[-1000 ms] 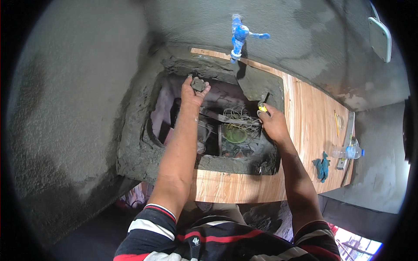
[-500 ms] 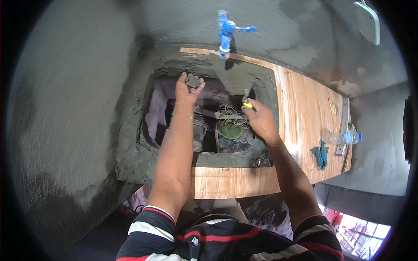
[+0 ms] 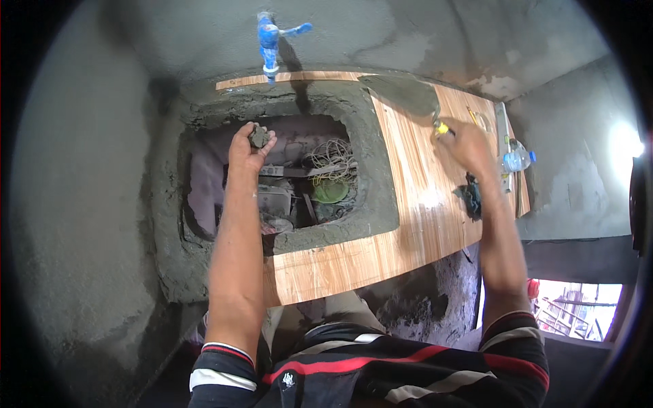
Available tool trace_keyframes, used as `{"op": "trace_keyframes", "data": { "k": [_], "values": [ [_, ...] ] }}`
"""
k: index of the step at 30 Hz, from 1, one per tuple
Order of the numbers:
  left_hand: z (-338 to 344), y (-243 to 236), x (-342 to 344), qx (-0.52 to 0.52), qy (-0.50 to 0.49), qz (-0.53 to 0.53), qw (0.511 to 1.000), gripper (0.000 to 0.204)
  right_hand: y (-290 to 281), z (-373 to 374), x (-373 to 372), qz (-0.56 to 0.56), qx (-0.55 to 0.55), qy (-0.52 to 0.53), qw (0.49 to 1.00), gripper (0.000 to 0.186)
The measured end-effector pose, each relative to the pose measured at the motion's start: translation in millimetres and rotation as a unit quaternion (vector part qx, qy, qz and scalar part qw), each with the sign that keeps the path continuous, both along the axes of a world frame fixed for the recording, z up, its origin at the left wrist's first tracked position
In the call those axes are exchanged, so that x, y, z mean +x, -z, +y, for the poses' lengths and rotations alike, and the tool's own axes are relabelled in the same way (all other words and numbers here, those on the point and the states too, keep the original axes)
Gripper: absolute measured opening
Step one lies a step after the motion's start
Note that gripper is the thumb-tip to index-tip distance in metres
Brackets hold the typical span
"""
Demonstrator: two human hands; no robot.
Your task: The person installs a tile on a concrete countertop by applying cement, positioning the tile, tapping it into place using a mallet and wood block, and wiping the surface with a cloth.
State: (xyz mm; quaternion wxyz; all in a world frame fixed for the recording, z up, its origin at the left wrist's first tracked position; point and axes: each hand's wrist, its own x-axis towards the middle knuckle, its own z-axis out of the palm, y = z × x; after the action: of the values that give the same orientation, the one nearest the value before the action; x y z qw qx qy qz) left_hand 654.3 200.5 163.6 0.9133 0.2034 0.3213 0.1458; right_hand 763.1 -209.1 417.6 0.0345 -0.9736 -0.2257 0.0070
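Note:
My left hand is cupped around a lump of wet grey mortar, above the back left of the rectangular opening in the counter. Out to the right, my right hand grips a trowel by its handle, of which a yellow and black part shows. The trowel's wide grey blade is over the wood-patterned counter near the back wall; I cannot tell whether it touches. Rough wet mortar frames the opening on all sides.
A blue tap sticks out from the plastered back wall. Inside the opening show tangled wire and a green bowl-like thing. A dark cloth or glove, a clear bottle and a level lie at the counter's right.
My right hand has carried the trowel from the opening's right edge to over the counter, and its blade is now in full view. My left hand still holds the mortar. The view has shifted right.

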Motion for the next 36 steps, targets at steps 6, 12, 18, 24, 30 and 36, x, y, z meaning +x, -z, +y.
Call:
{"op": "trace_keyframes", "data": {
  "k": [6, 12, 18, 24, 30, 36],
  "values": [
    [-64.5, 4.4, 23.2, -0.004, 0.074, 0.036, 0.997, 0.013, -34.7, 40.7, 5.7, -0.056, -0.184, -0.055, 0.98, 0.034],
    [-142.7, 5.8, 40.7, -0.05, 0.155, 0.03, 0.986, 0.017, -26.5, 60.1, -8.5, -0.111, -0.212, -0.151, 0.959, 0.027],
    [-166.6, -1.3, 40.0, -0.045, 0.167, 0.06, 0.983, 0.019, -23.0, 57.3, -10.1, -0.131, -0.261, -0.185, 0.938, 0.031],
    [-133.1, 3.5, 28.2, -0.027, 0.16, 0.063, 0.985, 0.024, -16.1, 58.5, -34.4, -0.098, -0.302, -0.182, 0.93, 0.02],
    [-132.8, -14.8, 7.8, 0.04, 0.19, 0.059, 0.979, 0.024, -33.5, 42.4, -68.4, -0.034, -0.342, -0.175, 0.923, 0.025],
    [-129.0, -35.0, -13.7, 0.081, 0.261, 0.01, 0.962, 0.025, -76.7, -9.8, -92.4, -0.01, -0.262, -0.107, 0.959, 0.042]
  ]
}}
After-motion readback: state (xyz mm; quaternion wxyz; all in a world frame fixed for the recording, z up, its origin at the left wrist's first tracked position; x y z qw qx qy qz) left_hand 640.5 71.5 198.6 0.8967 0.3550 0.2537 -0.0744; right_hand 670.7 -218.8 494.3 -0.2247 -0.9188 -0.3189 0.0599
